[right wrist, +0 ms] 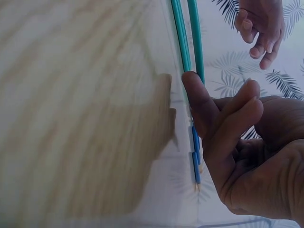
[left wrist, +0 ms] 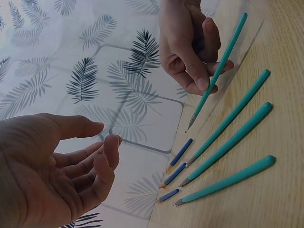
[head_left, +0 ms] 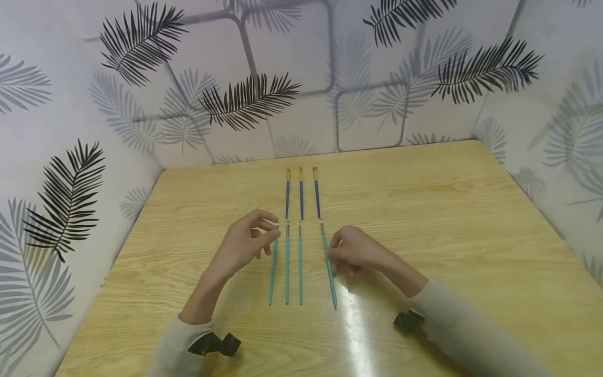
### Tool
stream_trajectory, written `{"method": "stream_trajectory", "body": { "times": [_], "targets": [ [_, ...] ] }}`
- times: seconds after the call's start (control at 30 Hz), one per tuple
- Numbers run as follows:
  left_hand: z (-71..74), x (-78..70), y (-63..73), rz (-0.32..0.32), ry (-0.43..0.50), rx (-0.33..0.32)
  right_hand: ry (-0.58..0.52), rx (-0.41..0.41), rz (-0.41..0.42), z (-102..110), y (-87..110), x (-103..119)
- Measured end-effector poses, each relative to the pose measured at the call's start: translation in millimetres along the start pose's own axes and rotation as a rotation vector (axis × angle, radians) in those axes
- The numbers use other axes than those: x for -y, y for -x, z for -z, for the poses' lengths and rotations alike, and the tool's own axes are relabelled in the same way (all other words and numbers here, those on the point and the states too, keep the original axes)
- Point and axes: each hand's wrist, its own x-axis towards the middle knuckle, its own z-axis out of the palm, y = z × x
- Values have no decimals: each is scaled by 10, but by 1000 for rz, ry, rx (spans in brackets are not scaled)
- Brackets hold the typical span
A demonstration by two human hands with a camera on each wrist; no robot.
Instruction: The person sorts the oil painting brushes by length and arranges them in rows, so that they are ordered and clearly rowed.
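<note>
My right hand point(head_left: 356, 248) pinches a paintbrush with a teal handle point(head_left: 332, 288) between thumb and fingers. In the left wrist view this teal brush point(left wrist: 228, 47) slants with its bristles down, apart from the others. Three more teal paintbrushes point(head_left: 287, 269) lie side by side on the table, to the left of the held one. Over the bristle end of the leftmost of them point(head_left: 272, 275) is my left hand point(head_left: 247, 241). Its fingers are loosely bent, and in the left wrist view nothing lies between thumb and fingertips.
Three blue-handled paintbrushes point(head_left: 301, 199) lie in a row beyond the teal ones, bristles pointing away. The wooden table point(head_left: 424, 199) meets a leaf-patterned wall covering point(head_left: 301, 120) at its far edge. Each wrist wears a dark strapped device point(head_left: 214, 344).
</note>
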Motion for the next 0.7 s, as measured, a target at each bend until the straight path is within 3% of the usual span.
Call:
{"method": "stream_trajectory", "body": {
  "times": [0.7],
  "targets": [
    [21,-6,5,10,-5,-9,-13,5,-30,-129,-235,103]
  ]
}}
